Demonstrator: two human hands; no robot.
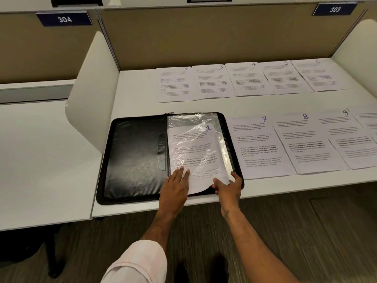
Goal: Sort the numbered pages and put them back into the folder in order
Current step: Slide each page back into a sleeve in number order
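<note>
page 1 (193,148) lengthwise away, numeral far; left hand (175,181) flat atop; right hand (228,185) pinching corner

folder (134,156) black | pages (263,148) white, blue numerals | desk (47,160) white | partition (204,35) beige

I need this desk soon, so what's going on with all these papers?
A person is refilling an open black folder on the desk. Page 1 lies under the folder's clear sleeve, its bottom edge sticking out. The left hand presses flat on it and the right hand pinches its lower right corner. The other pages wait unfiled in a back row and a front row.
</note>
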